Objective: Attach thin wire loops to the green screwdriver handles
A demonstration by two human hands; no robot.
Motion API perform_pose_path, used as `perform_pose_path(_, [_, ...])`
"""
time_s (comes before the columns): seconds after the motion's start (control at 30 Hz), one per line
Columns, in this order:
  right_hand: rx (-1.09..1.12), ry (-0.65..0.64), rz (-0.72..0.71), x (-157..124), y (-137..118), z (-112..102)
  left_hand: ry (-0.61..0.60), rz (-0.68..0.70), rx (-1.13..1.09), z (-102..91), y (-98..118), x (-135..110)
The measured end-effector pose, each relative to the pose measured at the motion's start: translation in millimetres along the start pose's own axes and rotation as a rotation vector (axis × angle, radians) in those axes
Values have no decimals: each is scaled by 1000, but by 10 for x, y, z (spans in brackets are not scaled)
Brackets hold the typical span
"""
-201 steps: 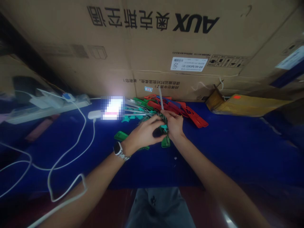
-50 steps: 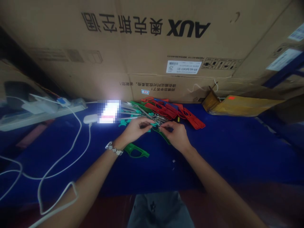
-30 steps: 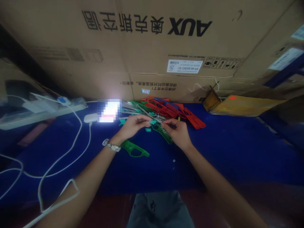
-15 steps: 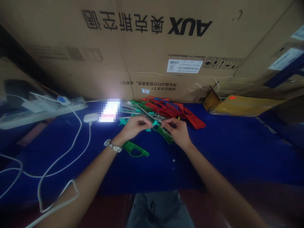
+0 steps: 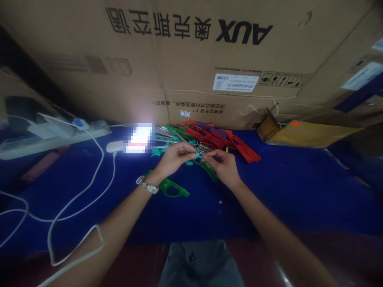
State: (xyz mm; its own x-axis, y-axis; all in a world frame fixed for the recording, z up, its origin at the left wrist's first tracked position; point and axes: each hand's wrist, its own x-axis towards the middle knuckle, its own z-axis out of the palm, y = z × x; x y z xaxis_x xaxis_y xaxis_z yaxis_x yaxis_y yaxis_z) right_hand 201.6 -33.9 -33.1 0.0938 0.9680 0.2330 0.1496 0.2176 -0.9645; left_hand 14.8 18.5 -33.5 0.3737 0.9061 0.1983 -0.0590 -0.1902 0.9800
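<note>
My left hand (image 5: 175, 160) is closed in a pinch on a small teal plastic piece (image 5: 198, 155). At the piece's right end, my right hand (image 5: 225, 166) also pinches thumb against forefinger; what it grips is too small to make out. Beneath and behind the fingers lie a green plastic part (image 5: 212, 173), thin metal rods (image 5: 183, 138) and more teal pieces (image 5: 156, 152). Red plastic gun-shaped parts (image 5: 243, 148) are heaped behind my right hand. A separate green gun-shaped frame (image 5: 174, 189) rests on the blue tabletop (image 5: 197, 217), just below my left wrist.
A blurred bright screen (image 5: 139, 137) and a white charger (image 5: 115, 147) with cables stand left of the pile. Further left is a power strip (image 5: 56, 141). A large cardboard box (image 5: 185, 59) walls off the back. A yellow envelope (image 5: 317, 133) lies at the back right.
My left hand has shifted slightly right and up with the teal piece, bringing it up against the right fingertips. The right hand stays nearly in place. The view has shifted slightly.
</note>
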Motion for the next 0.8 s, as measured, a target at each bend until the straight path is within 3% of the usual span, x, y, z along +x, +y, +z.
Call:
perform_pose_path(0.33, [1,-21,13,0,-9,-21,-3,-10,78,-22,63,-49])
perform_pose_path(0.6, [-104,-62,70,2,37,-34,-17,241,551,97,170,-145])
perform_pose_path(0.8, [-207,-63,99,18,51,-70,-27,302,736,197,215,-188])
